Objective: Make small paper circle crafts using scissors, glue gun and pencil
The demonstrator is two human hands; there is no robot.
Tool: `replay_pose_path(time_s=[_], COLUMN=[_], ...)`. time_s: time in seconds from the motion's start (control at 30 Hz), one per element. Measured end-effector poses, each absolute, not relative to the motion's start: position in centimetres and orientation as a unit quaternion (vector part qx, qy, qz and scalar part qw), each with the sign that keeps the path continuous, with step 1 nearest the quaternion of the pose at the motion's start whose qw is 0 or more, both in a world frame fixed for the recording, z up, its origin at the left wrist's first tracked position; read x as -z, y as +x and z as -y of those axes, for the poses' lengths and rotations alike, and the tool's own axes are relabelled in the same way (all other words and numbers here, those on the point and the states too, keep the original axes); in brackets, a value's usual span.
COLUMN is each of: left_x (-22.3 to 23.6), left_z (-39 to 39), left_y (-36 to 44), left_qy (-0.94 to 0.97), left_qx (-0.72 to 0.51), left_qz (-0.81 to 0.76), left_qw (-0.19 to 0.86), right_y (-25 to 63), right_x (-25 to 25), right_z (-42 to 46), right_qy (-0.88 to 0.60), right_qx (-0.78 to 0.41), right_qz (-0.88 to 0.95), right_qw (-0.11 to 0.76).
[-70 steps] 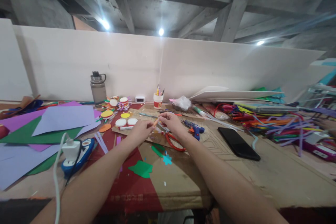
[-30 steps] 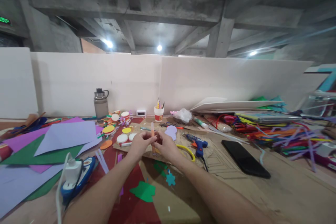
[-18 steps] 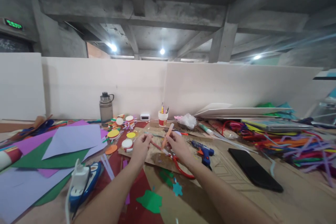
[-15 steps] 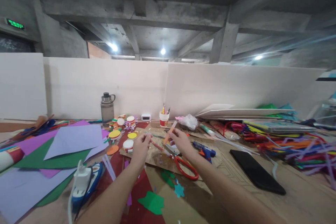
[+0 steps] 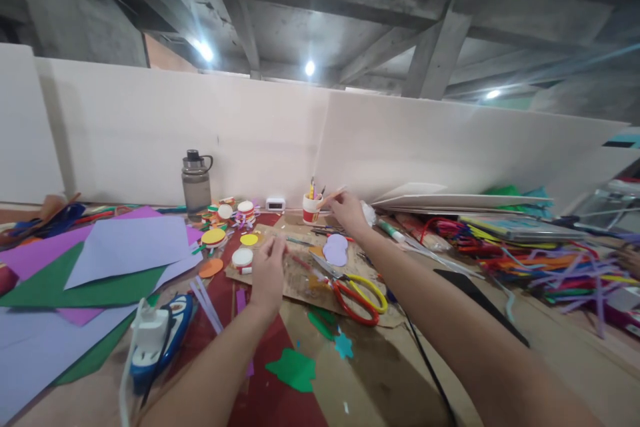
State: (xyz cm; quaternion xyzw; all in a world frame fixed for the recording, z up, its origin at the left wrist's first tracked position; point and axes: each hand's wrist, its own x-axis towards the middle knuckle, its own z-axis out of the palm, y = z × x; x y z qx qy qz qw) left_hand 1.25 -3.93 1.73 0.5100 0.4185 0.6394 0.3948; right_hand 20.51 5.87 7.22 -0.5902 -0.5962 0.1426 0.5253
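My left hand (image 5: 269,273) is closed in a pinch on a thin red stick (image 5: 300,260), which slants down to the right over the cardboard; its far end is blurred. My right hand (image 5: 349,215) is stretched forward, fingers pinched on a flat orange strip (image 5: 333,196) beside the paper cup (image 5: 311,208) of pens. Between my forearms, scissors (image 5: 356,300) with red and yellow handles lie partly open on the brown cardboard (image 5: 295,283). Just past their blades is a lilac paper shape (image 5: 335,250). Left of my left hand sit a small white-topped drum shape (image 5: 243,258) and a yellow disc (image 5: 249,239).
Coloured paper sheets (image 5: 125,250) and a power strip (image 5: 163,337) with a plugged-in charger cover the left. A water bottle (image 5: 196,183) stands behind. On the right are a black phone (image 5: 480,303), a glue stick (image 5: 391,231) and piled colourful strips (image 5: 545,267). Green cutouts (image 5: 295,369) lie in front.
My right hand has moved forward, away from the scissors, carrying the orange strip to beside the cup. The lilac shape and yellow handle now show. My left hand still pinches the red stick; the view tilted down.
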Motion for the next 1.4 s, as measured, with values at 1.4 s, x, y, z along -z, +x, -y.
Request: replay_pose_path(time_s=[1.4], left_x=[0.7], left_z=[7.4], left_y=[4.4], left_qy=[0.843], left_qx=[-0.517], left_qz=[-0.143], left_qw=[0.041], right_y=[18.4], right_x=[-8.8], right_z=[-15.6], right_qy=[-0.611], right_qx=[-0.143], right_qz=[0.615], right_qw=[0.477])
